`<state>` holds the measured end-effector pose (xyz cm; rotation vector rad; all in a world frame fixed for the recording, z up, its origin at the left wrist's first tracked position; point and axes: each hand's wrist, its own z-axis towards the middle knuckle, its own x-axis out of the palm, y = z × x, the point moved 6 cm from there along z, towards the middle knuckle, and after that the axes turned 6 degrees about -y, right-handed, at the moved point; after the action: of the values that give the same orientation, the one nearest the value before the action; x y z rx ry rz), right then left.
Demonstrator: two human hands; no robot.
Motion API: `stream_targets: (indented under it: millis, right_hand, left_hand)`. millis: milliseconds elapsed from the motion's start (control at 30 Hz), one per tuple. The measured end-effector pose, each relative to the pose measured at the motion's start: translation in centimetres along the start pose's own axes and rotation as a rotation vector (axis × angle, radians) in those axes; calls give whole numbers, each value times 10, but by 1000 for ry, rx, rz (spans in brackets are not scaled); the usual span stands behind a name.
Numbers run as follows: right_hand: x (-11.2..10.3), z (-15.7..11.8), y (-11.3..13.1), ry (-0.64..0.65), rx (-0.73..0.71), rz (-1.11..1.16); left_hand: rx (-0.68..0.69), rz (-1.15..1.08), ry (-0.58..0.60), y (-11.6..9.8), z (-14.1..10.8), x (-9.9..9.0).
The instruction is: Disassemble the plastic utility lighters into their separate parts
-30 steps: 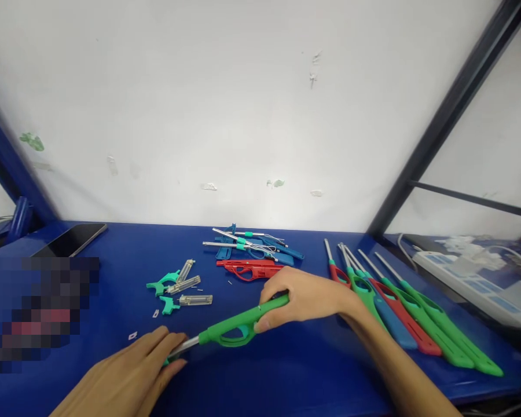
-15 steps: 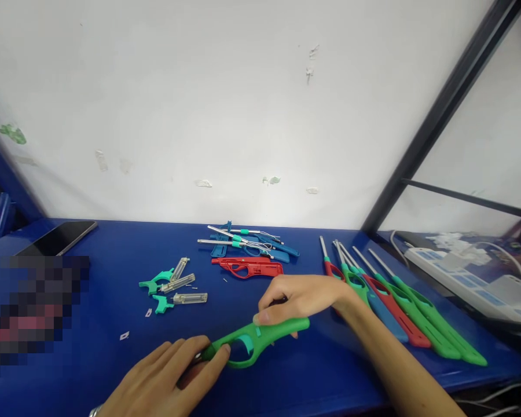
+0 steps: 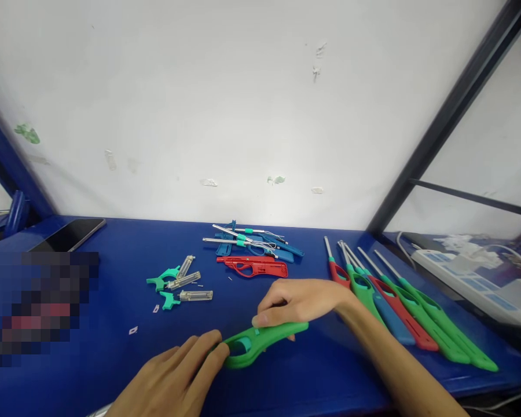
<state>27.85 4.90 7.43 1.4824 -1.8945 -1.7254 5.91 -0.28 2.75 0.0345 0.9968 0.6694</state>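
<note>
Both hands hold a green lighter body (image 3: 271,337) above the blue table. My left hand (image 3: 180,370) is closed round its front end, next to the trigger opening. My right hand (image 3: 297,301) grips the upper side of the handle, thumb on top, with some fingers hidden behind it. Beyond them lies a red open casing (image 3: 260,266). Behind that is a pile of blue casings with metal tubes (image 3: 249,240). Left of the red casing are clear fuel tanks (image 3: 195,295) and turquoise trigger pieces (image 3: 169,300).
Several finished-looking lighters in green, red and blue (image 3: 438,324) lie in a row at the right. A white power strip (image 3: 473,284) is beyond them. A phone (image 3: 72,234) lies at the back left. Small pale pieces (image 3: 133,330) sit at the left on the table (image 3: 91,359).
The view has shifted slightly. My left hand has moved a little right along the front of the green body, which is turned slightly, its trigger opening now narrower in view.
</note>
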Motion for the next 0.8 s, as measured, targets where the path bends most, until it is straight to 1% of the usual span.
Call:
stream_targets:
  millis: [67,167,233,333,433,533,633,733,800]
  right_hand:
    - [-1,1,3,-40,-4,-8]
    - [0,3,4,-108,17,-43]
    - [1,5,4,-147,18,-92]
    - [1,7,9,-223,-77,-160]
    - [-3,7,15,-282,-180,-239]
    - [-12,3,16,-367,-204,-329]
    - [-28,-3,7,-488,-132,-400]
    - [-42,-9,-7,-589,-14,-470]
    - [-51,-14,-12,-682,51,-510]
  left_hand:
    - [9,-17,-31,0,1,4]
    - [-108,-77,-50,6,7,6]
    - [-158,-113,-62,9,14,3]
    - [-202,-149,-72,12,22,-4]
    - [-237,-125,-89,14,25,-9]
    - [-282,-74,-76,17,25,-8]
    - [-260,-44,-69,16,25,-8]
    - [-185,7,-111,13,26,-13]
    - [-140,12,-121,13,26,-14]
